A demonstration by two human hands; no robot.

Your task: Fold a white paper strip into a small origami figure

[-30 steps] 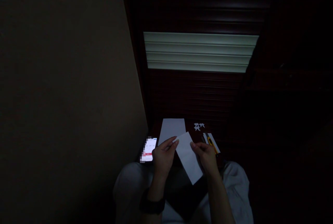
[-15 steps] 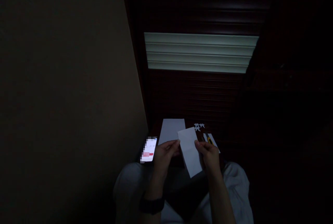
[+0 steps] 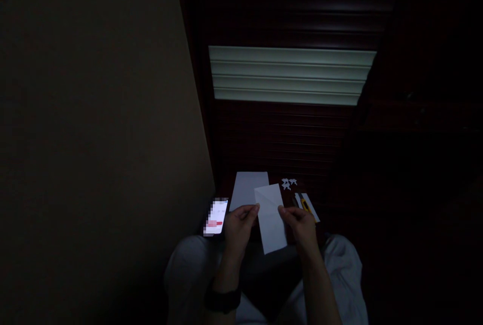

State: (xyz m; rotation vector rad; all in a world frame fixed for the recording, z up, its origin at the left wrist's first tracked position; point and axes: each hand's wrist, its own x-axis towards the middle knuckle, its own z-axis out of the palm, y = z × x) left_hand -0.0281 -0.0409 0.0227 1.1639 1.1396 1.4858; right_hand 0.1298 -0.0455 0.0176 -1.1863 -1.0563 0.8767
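Well, on the far left we see a plain beige wall, which is very dark. Near its lower end a phone lies with a lit screen at the left side of a small dark table. Just to the right of the phone is the left hand, with a black band on its wrist. Its thumb and fingers are pressed together on the left edge of a paper strip, so it is pinching it.

Behind this hand a larger white sheet lies flat on the table, and the top of the paper strip covers its right corner from our view. The paper strip is long and narrow. It is held in the air between both hands, above the person's lap and the near edge of the table, with the upper end leaning a little to the left. The person's pale trousers show below it.

The right hand pinches the right edge of the paper strip in the same way, thumb against fingers. Behind this hand some small white paper shapes lie together on the table, and just beside them, closer to the hand, there is a yellow cutter on a white scrap. Whether the right hand touches the cutter, we cannot tell.

Far above all this, a pale lit band crosses a dark slatted door.
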